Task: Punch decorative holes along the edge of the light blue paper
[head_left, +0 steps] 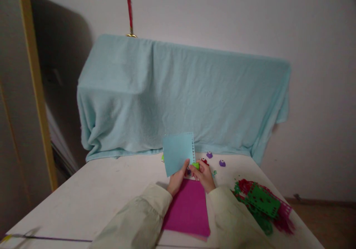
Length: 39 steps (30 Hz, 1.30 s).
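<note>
A light blue sheet of paper (178, 150) stands tilted up in my left hand (177, 178), whose thumb presses on its lower right corner. A column of small punched holes runs down the sheet's right edge. My right hand (204, 175) is closed on a small green paper punch (196, 165) at the lower end of that edge. Whether the paper sits inside the punch's slot is too small to tell. Beneath both hands lies a stack of paper with a magenta sheet (187, 208) on top.
Two purple punches (209, 154) and a red punch (205, 161) stand beyond my right hand. Another green punch (162, 158) is partly behind the blue sheet. Cut green card (263, 200) and shredded paper lie at right. A pale blue cloth (194, 100) hangs at the table's back.
</note>
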### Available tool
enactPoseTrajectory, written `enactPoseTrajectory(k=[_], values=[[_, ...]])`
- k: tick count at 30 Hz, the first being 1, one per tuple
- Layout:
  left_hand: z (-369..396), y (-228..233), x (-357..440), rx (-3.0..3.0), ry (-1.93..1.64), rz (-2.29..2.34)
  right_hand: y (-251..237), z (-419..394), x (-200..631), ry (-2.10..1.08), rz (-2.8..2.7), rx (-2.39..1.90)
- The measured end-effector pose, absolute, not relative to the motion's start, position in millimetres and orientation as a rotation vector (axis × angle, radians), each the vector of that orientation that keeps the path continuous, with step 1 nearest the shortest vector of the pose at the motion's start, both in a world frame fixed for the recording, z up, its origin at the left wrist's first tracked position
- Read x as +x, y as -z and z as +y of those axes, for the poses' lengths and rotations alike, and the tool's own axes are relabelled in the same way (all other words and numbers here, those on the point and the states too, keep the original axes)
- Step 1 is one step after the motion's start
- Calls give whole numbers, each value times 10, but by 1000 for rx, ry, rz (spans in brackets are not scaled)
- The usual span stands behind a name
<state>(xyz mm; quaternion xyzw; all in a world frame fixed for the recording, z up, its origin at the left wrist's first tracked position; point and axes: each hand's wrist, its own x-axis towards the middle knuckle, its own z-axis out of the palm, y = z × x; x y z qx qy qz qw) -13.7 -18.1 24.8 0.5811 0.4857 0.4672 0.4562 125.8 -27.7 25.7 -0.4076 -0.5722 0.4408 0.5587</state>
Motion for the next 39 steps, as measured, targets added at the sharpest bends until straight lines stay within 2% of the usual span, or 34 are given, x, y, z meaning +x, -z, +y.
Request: enactPoseTrajectory(k=[24, 39], values=[[-187, -247, -151, 1593, -1087, 1199, -237, -282, 1261, -980, -1360, -992], [-218, -301, -133, 1470, -1130, 1238, -242, -285, 1261, -944, -1370, -1026]])
